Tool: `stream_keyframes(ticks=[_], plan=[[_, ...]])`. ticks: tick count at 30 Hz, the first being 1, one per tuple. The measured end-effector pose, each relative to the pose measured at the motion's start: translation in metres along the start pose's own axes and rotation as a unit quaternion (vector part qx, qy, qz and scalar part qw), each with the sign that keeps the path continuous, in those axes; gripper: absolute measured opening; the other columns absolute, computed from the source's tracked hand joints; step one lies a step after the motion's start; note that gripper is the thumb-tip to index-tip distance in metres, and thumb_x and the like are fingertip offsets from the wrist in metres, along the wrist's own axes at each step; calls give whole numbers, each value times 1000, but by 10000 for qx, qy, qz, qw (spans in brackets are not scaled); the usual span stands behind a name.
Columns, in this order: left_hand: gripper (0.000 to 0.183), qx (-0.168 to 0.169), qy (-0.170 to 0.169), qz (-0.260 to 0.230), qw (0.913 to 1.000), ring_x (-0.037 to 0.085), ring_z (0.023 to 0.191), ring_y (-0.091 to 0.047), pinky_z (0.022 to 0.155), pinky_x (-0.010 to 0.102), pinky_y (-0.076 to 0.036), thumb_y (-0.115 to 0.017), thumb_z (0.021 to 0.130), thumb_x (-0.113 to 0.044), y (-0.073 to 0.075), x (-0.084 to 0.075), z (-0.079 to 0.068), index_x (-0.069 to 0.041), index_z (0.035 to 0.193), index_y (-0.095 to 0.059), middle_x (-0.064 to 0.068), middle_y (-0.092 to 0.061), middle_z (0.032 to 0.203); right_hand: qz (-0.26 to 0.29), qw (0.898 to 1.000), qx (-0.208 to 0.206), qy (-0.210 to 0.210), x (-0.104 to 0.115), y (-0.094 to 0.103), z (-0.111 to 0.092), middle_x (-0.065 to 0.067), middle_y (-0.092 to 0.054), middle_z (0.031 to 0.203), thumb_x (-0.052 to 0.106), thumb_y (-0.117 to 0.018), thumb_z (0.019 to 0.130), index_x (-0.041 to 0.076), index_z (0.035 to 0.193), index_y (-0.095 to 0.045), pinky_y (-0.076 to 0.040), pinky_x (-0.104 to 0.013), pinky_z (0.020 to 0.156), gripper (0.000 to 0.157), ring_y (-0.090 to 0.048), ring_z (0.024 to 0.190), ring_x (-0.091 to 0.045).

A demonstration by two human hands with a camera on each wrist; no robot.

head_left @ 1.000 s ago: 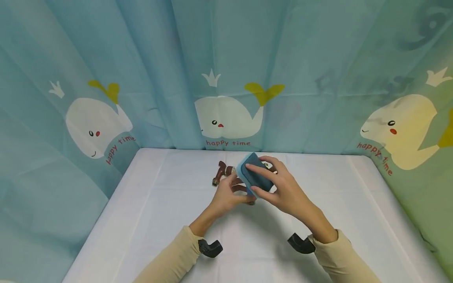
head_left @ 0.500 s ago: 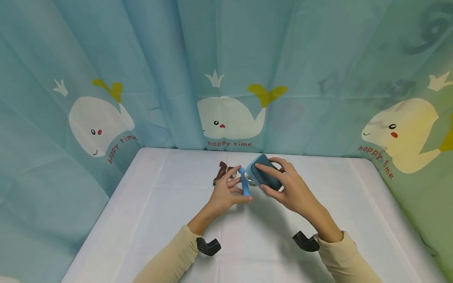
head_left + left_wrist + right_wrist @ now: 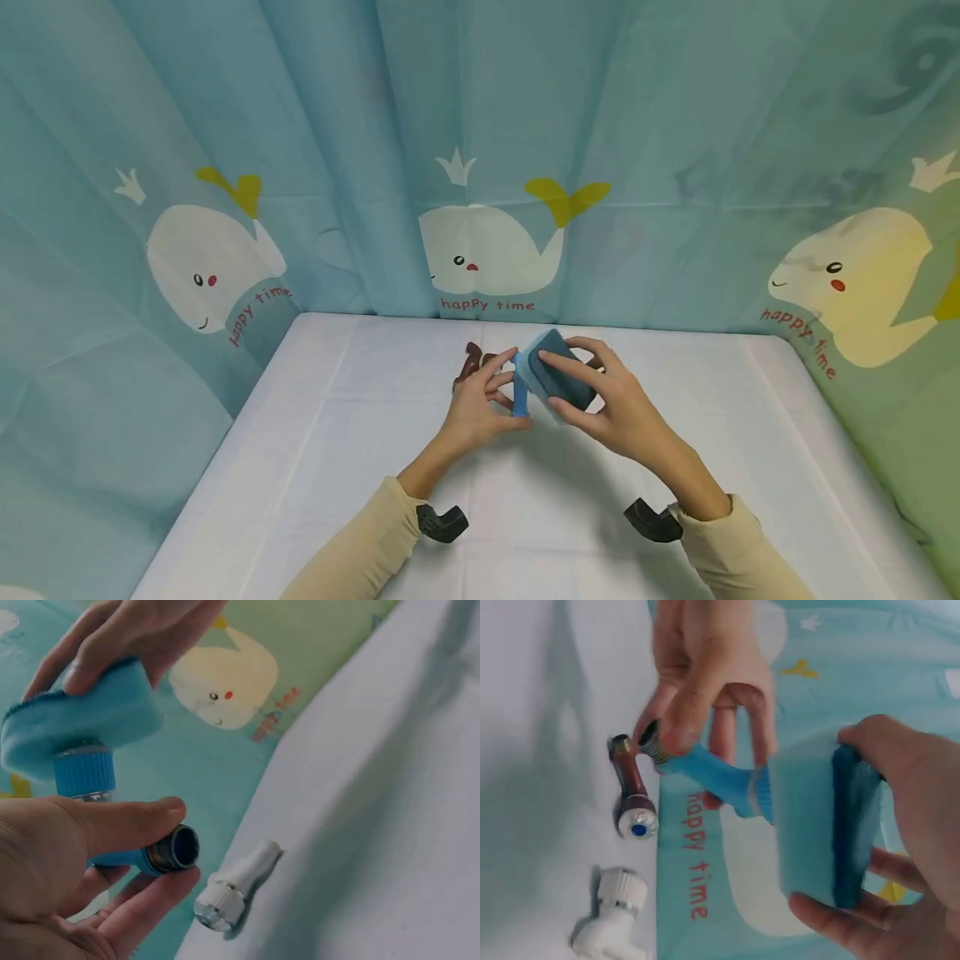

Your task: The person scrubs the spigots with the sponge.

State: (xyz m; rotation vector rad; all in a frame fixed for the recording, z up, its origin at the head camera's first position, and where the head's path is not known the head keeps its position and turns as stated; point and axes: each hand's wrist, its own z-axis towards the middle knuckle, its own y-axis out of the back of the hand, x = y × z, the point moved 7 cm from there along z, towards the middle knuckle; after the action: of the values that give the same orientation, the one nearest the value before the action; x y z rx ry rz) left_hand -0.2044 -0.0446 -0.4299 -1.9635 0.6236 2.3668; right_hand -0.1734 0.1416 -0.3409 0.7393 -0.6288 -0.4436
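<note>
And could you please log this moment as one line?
left hand: holds blue tap | right hand: holds sponge against its knob | table: brown tap, white tap

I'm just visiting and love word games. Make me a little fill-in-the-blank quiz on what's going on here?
1. The tap in the left hand is coloured ____.
2. The sponge in the right hand shows ____ layers, one light and one dark.
3. On the table lie a white tap and another tap whose body is ____.
4. Red words printed on the curtain read "____ time".

Missing words: blue; two; brown; happy.
</note>
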Motion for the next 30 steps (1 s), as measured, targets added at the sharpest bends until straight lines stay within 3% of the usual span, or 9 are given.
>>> stream_keyframes(ticks=[4, 7, 11, 14, 21, 25, 30], plan=[[101, 88, 7, -28, 10000, 13, 83, -73, 103, 53, -49, -94, 73, -6, -3, -2, 0, -23, 158, -42, 8, -66, 137, -45, 9999, -24, -111, -4, 3, -1, -20, -51, 143, 15, -86, 84, 19, 139, -66, -56, -29, 59, 59, -58, 95, -25], [101, 157, 100, -385, 9991, 16, 86, -74, 102, 57, -49, -92, 74, -4, -5, 0, 0, -22, 159, -41, 10, -65, 138, 137, 9995, -127, -249, -7, 8, -2, -19, -52, 142, 13, -86, 83, 17, 138, -66, -56, -27, 58, 59, -60, 92, -24], [100, 249, 37, -778, 9966, 22, 89, -74, 101, 62, -48, -90, 76, 0, -7, -1, 1, -21, 159, -40, 13, -63, 140, 474, 9986, 125, -175, -7, 9, -2, -18, -52, 141, 11, -85, 84, 17, 140, -65, -57, -25, 58, 60, -63, 97, -25], [100, 238, -31, -701, 9973, 21, 88, -74, 100, 62, -49, -91, 75, 0, -6, -4, 1, -23, 158, -41, 13, -63, 140, 293, 9992, 119, -246, -10, 11, -2, -20, -52, 139, 12, -84, 85, 17, 140, -65, -58, -30, 61, 59, -63, 99, -28], [96, 207, -544, -21, 9983, 16, 81, -74, 96, 57, -52, -92, 73, -1, -5, -13, 2, -23, 155, -47, 11, -69, 131, 357, 9988, 162, -288, -7, 9, -2, -18, -51, 142, 14, -84, 86, 18, 141, -64, -56, -23, 55, 59, -62, 98, -25], [92, 217, -551, 145, 9981, 17, 80, -74, 95, 54, -54, -93, 73, -2, -2, -13, 1, -20, 153, -51, 13, -69, 130, 222, 9993, 146, -269, -7, 9, -1, -20, -51, 141, 13, -84, 86, 16, 140, -65, -57, -25, 55, 58, -62, 96, -27], [86, 222, -604, 298, 9975, 17, 80, -74, 106, 52, -48, -93, 74, -4, 0, -14, 0, -15, 149, -54, 13, -70, 129, 228, 9993, 237, -152, -3, 8, 1, -19, -51, 141, 13, -84, 86, 18, 142, -64, -56, -24, 57, 59, -62, 98, -27]])
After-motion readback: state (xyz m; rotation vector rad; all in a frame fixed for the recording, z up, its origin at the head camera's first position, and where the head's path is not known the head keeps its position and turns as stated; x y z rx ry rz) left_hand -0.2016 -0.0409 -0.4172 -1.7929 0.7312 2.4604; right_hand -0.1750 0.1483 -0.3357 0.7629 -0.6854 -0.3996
